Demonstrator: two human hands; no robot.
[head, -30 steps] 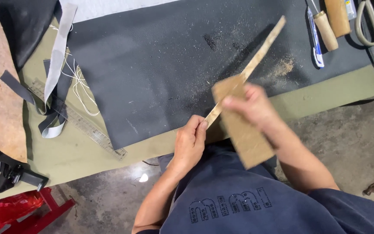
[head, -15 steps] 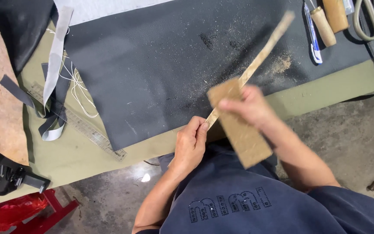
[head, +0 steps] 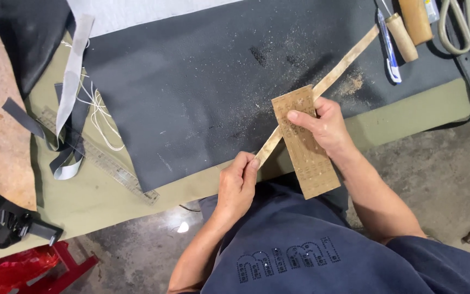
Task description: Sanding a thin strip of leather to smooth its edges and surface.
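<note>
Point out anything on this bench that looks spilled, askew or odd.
Pale dust and grit lie scattered over the dark mat, thickest beside the thin strip that the left hand grips and the right hand presses a perforated board against. Nothing looks damaged.

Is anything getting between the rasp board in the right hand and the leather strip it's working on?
Nothing visible does. The right hand presses the perforated board straight across the tan strip, and the left hand pinches the strip's near end, clear of the board.
</note>
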